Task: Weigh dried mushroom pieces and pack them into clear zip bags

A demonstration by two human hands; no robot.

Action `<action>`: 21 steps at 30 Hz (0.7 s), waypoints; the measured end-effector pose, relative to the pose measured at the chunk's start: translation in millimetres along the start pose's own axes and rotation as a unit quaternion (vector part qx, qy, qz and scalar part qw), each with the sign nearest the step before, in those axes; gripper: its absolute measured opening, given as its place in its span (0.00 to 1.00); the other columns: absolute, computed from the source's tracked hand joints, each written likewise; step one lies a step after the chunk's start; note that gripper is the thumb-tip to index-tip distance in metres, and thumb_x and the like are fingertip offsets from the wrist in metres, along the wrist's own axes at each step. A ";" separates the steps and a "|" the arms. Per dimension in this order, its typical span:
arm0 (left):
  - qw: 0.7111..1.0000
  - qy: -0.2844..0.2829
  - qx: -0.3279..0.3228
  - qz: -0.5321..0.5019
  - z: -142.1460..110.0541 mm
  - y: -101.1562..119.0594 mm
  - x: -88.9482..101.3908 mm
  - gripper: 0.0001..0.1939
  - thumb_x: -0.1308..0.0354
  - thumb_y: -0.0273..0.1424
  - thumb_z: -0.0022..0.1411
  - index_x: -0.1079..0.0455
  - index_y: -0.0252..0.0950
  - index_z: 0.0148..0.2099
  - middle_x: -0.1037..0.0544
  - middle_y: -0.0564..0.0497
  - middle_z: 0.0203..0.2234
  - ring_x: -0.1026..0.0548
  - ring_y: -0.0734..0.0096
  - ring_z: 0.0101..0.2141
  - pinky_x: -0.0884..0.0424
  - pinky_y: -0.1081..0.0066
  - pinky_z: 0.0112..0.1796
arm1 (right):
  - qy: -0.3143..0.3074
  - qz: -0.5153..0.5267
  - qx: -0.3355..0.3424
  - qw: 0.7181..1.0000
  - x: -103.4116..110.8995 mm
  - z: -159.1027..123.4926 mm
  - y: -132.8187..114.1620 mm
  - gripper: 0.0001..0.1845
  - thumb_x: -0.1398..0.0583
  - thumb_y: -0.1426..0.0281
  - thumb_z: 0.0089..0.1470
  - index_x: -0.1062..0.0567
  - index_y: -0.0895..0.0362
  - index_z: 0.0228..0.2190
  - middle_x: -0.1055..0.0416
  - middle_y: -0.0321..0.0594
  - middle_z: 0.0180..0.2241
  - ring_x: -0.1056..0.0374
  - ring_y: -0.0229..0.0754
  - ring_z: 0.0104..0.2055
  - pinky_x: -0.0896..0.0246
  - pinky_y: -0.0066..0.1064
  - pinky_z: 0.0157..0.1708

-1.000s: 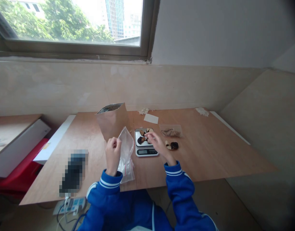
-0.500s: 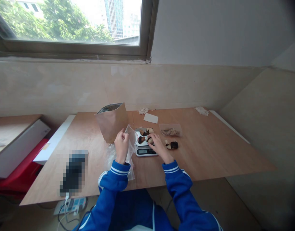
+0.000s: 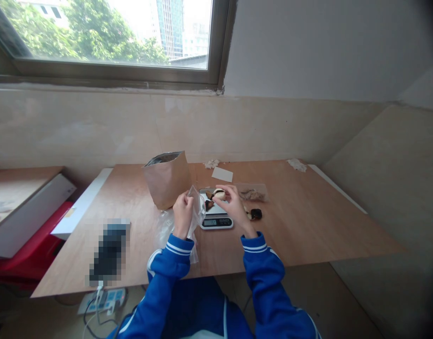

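The right-hand grip [image 3: 235,206] is closed on a pale dried piece [image 3: 220,194] above the digital scale [image 3: 216,222]; pinched too loosely, it could be dropped. A zip bag [image 3: 198,206] is held by the left-hand grip [image 3: 183,213].

The scale [image 3: 210,213] is bearing display [image 3: 210,222] and panel markings (both too small); no text is reading legibly.
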State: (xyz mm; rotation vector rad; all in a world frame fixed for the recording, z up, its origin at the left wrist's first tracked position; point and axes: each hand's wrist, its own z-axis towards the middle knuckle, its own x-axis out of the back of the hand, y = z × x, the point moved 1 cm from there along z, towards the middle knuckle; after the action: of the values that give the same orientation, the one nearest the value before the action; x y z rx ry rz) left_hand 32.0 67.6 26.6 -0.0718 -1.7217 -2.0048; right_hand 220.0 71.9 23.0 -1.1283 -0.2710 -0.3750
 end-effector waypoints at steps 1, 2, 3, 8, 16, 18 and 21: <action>1.000 -0.002 -0.005 -0.001 -0.3 -0.1 -0.4 0.16 0.51 0.32 0.58 0.27 0.33 0.43 0.21 0.45 0.36 0.26 0.64 0.35 0.32 0.65 0.41 | -0.008 0.014 0.014 1.000 -2.2 4.7 -12.1 0.21 0.38 0.63 0.53 0.30 0.53 0.49 0.41 0.44 0.49 0.33 0.42 0.48 0.33 0.32 0.46; 1.000 -0.004 -0.011 -0.002 -0.6 -0.3 -0.4 0.16 0.51 0.32 0.59 0.27 0.33 0.44 0.21 0.45 0.36 0.26 0.64 0.36 0.32 0.66 0.40 | -0.021 0.013 0.027 0.999 -4.8 8.9 -24.3 0.22 0.38 0.63 0.53 0.30 0.52 0.50 0.40 0.44 0.49 0.33 0.43 0.49 0.33 0.32 0.46; 1.000 -0.004 -0.017 -0.002 -0.7 -0.5 0.0 0.16 0.52 0.32 0.59 0.26 0.33 0.43 0.21 0.45 0.36 0.26 0.64 0.35 0.33 0.67 0.39 | -0.039 0.001 0.041 0.998 -7.3 12.4 -35.8 0.22 0.38 0.62 0.53 0.29 0.52 0.50 0.40 0.44 0.49 0.34 0.43 0.49 0.33 0.32 0.46; 1.000 -0.001 -0.003 -0.006 1.0 -2.8 8.1 0.15 0.54 0.34 0.61 0.27 0.34 0.34 0.23 0.48 0.28 0.28 0.66 0.32 0.34 0.70 0.35 | -0.149 -0.039 0.093 0.984 -12.0 23.5 -66.5 0.19 0.41 0.63 0.58 0.30 0.52 0.51 0.32 0.41 0.46 0.32 0.39 0.44 0.34 0.31 0.45; 0.997 0.017 -0.004 -0.079 1.6 -3.8 13.8 0.16 0.54 0.37 0.63 0.29 0.34 0.32 0.26 0.53 0.25 0.31 0.71 0.28 0.36 0.74 0.32 | -0.168 -0.186 0.112 0.962 -18.2 20.0 -12.8 0.18 0.49 0.81 0.56 0.26 0.57 0.44 0.29 0.44 0.45 0.36 0.43 0.50 0.42 0.37 0.52; 0.995 0.013 -0.002 -0.103 0.5 -4.7 12.2 0.17 0.54 0.38 0.64 0.30 0.34 0.31 0.28 0.55 0.23 0.32 0.73 0.27 0.37 0.74 0.30 | -0.206 -0.246 0.127 0.939 -26.3 12.4 1.9 0.17 0.46 0.81 0.55 0.26 0.60 0.45 0.30 0.47 0.46 0.38 0.46 0.51 0.42 0.39 0.53; 0.991 0.014 0.001 -0.136 -0.8 -6.5 9.9 0.18 0.54 0.40 0.64 0.30 0.34 0.33 0.26 0.53 0.25 0.30 0.72 0.28 0.35 0.74 0.31 | -0.234 -0.304 0.147 0.912 -34.7 3.3 13.8 0.13 0.43 0.78 0.55 0.26 0.61 0.42 0.30 0.48 0.44 0.38 0.47 0.49 0.40 0.40 0.50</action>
State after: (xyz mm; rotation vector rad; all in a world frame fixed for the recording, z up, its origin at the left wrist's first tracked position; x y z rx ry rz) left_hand 21.1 64.1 24.0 0.2027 -1.7950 -2.1844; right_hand 194.3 85.5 -0.8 -0.8004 -1.0852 -0.5847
